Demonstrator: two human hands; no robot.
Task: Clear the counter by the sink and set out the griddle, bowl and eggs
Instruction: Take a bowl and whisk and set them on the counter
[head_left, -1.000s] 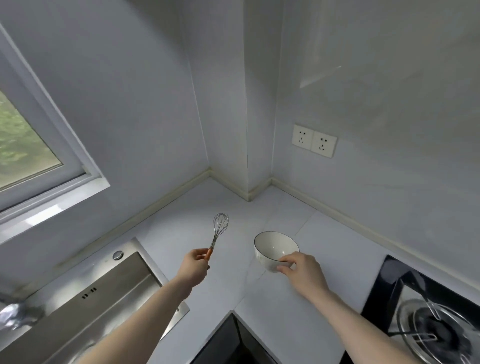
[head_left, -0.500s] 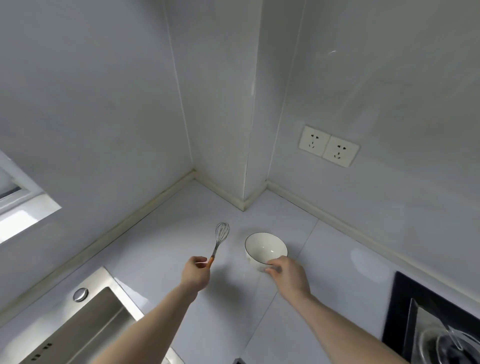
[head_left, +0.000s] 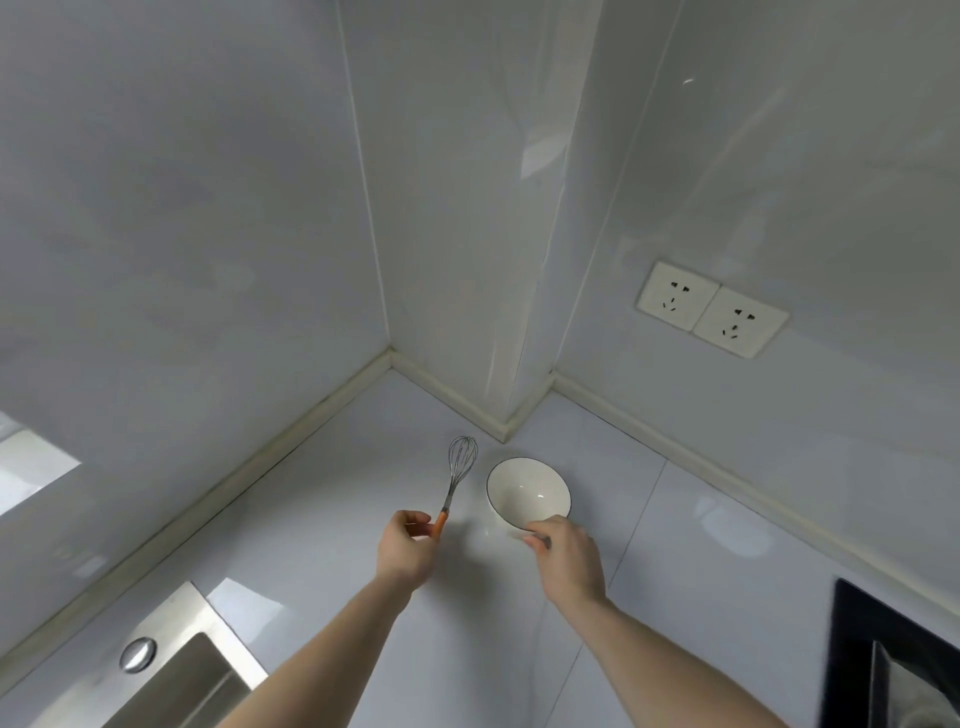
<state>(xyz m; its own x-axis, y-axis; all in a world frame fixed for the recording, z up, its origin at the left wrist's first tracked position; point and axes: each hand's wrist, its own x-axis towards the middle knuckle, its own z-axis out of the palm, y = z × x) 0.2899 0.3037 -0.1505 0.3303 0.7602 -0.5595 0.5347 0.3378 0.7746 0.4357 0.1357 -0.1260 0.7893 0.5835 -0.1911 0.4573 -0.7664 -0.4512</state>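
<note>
Both hands now sit nearer the corner: left hand (head_left: 405, 545) grips whisk (head_left: 458, 475) (orange handle), right hand (head_left: 569, 558) w/ fingers pinching bowl (head_left: 527, 493) rim on counter (head_left: 322, 519).

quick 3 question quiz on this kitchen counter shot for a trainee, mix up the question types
1. True or false: the left hand holds the whisk by its orange handle.
2. What does the right hand grip? A) the bowl at its near rim B) the wall sockets C) the sink
3. Fill in: the whisk's wire head points toward the ____ of the counter.

Key: 1 true; 2 A; 3 corner.
</note>
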